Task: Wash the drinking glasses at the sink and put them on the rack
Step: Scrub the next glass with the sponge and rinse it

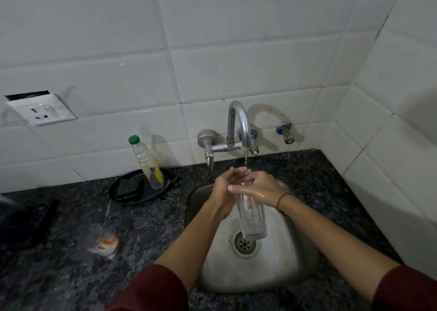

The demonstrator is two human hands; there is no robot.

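A tall clear drinking glass (251,216) hangs over the steel sink (279,270), its base toward the drain (244,243) and its mouth up under the tap (238,126). My right hand (260,187) grips the glass near its rim, thumb across the front. My left hand (225,187) is curled against the rim from the left, fingers at the mouth of the glass. A thin trickle of water falls from the spout onto my fingers. A second glass (94,235) lies on its side on the counter at the left.
A black tray (123,192) holds a dark scrub pad and a clear bottle with a green cap (146,161). A small orange-and-white packet (106,243) lies by the fallen glass. A dark object sits at the far left. Wall socket (42,111) upper left; tiled wall corner right.
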